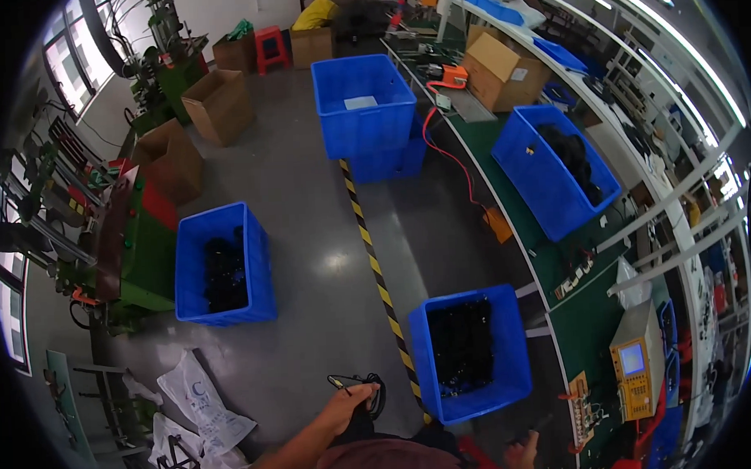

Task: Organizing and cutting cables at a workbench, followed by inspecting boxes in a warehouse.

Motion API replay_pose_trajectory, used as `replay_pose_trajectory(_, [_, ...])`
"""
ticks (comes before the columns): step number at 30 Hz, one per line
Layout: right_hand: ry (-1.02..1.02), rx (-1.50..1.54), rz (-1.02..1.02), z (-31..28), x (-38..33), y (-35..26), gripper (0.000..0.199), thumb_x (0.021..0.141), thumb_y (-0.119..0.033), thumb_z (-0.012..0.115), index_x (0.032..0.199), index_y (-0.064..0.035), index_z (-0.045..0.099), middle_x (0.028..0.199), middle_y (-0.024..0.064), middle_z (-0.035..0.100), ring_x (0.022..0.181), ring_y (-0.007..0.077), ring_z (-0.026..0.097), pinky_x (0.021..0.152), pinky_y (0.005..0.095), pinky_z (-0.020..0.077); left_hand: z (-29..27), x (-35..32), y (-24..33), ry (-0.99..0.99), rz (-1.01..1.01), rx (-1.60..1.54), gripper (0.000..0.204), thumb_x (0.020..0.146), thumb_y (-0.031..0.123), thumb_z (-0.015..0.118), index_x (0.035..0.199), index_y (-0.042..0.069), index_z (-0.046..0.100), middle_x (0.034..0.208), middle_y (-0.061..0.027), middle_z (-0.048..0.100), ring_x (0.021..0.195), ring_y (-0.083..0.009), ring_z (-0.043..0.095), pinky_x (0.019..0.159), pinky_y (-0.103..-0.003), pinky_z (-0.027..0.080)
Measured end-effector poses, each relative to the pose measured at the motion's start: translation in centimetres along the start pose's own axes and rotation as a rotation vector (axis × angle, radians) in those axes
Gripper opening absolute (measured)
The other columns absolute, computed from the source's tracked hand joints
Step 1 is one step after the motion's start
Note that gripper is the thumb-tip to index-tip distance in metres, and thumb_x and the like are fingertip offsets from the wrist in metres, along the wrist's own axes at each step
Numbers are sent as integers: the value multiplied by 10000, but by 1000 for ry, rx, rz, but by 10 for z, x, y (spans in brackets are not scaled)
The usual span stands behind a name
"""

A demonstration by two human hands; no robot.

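Observation:
My left hand (346,407) is closed around a coiled black cable (378,397), whose loops hang out past the fingers in front of my body. Low in the picture, my right hand (522,456) is apart from everything, with its fingers partly spread and nothing seen in it. The nearest thing to it is a blue bin (520,345) filled with black cables (464,343), standing on the floor ahead and to the right of me.
Another blue bin (265,271) with black items stands left, near green machines (149,259). Stacked blue bins (363,127) stand ahead beside striped floor tape (367,239). A green workbench (559,269) along the right bears a blue bin (531,183) and a yellow instrument (634,378). White bags (203,402) lie left.

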State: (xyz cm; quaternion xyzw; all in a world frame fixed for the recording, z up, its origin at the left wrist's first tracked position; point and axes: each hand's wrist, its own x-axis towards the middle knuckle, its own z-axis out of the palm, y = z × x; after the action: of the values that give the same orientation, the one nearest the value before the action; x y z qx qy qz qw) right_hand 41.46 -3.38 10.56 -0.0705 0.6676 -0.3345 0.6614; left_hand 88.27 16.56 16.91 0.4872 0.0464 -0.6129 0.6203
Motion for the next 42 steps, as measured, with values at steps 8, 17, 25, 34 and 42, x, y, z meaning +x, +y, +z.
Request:
replay_pose_trajectory(8, [-938,-876,-301,521,-137,128,695,780,-84,637,1345,-54,234,1128,186,578,960,241,597,755,341,508,-77,93,206,63,301,-16,453,939,236,534,1315,-5,452,1170,-65,586,1059,-132,549,938,-269,410])
replay_pose_trajectory(17, [-1459,-1119,-911,924,-245,160,822,707,-264,750,1327,-17,270,1162,248,558,1008,352,603,841,381,492,-154,173,544,-208,822,-339,691,825,444,654,1339,72,379,1109,-64,547,1079,-234,550,903,-389,486])
replay_pose_trajectory(25, [-1600,-1037,-1336,1236,-222,181,563,751,-130,674,1246,-9,434,1154,149,579,1106,319,554,912,393,459,-247,255,784,-73,854,-408,925,636,705,653,1215,5,479,1089,-114,534,964,-282,561,867,-411,454])
replay_pose_trajectory(34, [-1940,-1496,-908,1581,-151,223,405,752,-173,609,1151,-120,563,985,128,607,931,311,597,766,386,473,-389,425,1043,-437,299,-231,981,604,643,721,1278,-9,434,1182,-186,537,1054,-328,558,937,-440,439])
replay_pose_trajectory(42, [-1888,-1400,-520,1860,-71,219,325,843,-162,628,1134,-46,540,1048,76,637,962,165,599,809,301,456,-457,573,1308,-319,333,-14,874,753,639,561,1337,13,385,1329,-184,457,1194,-330,490,1045,-468,352])
